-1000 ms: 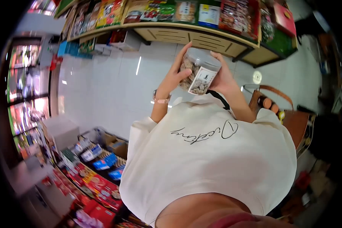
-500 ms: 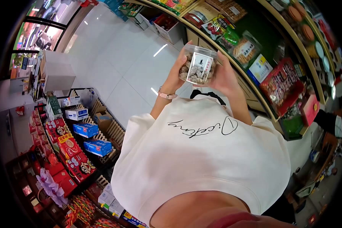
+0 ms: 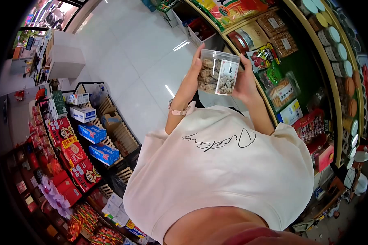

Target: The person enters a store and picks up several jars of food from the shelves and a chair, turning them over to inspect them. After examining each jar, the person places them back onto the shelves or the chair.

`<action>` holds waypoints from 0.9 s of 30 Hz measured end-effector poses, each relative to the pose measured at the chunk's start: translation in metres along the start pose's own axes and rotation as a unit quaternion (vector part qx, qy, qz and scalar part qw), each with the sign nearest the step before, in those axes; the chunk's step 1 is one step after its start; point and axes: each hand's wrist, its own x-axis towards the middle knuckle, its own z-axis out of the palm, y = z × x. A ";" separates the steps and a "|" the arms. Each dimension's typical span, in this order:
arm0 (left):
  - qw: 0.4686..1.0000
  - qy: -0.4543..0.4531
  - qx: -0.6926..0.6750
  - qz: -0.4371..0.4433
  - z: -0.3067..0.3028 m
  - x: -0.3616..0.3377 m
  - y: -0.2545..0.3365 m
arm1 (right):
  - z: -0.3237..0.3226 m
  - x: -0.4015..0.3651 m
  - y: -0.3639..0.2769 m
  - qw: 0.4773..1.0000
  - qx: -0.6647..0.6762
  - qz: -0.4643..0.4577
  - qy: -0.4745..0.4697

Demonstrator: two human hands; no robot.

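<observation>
A clear plastic jar [image 3: 209,73] of lumpy, grey-brown pieces is held upright in front of my chest between both hands. Its white label with dark characters faces partly to the right, and the lid is on. My left hand [image 3: 191,79] grips the jar's left side, fingers along the wall; a pink band circles that wrist. From the other side, my right hand [image 3: 246,83] closes around the jar, its fingers partly hidden behind it.
To the right runs a shelf with packaged snacks [image 3: 283,94] and rows of lidded jars [image 3: 333,36]. Lower left, a rack carries blue boxes [image 3: 104,153] and red packs [image 3: 85,173]. A white counter [image 3: 67,57] stands beyond, with pale tiled floor [image 3: 126,45] between.
The jar has turned in my hands, so its label has shifted toward the right and more of the contents shows. The surrounding view has swung slightly; both hands keep hold.
</observation>
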 end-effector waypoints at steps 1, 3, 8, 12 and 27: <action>1.000 -0.010 0.013 0.009 -0.013 0.013 0.005 | 0.003 0.018 0.000 1.000 0.002 -0.014 0.009; 0.998 -0.032 0.036 0.028 -0.039 0.039 0.014 | 0.008 0.052 -0.002 0.999 -0.006 -0.030 0.025; 0.992 -0.102 0.079 0.012 -0.109 0.088 0.059 | 0.051 0.141 -0.008 0.994 -0.052 -0.056 0.080; 0.987 -0.153 0.054 -0.011 -0.147 0.133 0.082 | 0.072 0.187 -0.003 0.965 -0.075 -0.220 0.122; 0.917 -0.233 0.318 0.051 -0.105 0.377 0.112 | 0.035 0.278 -0.158 0.787 -0.303 -0.501 0.197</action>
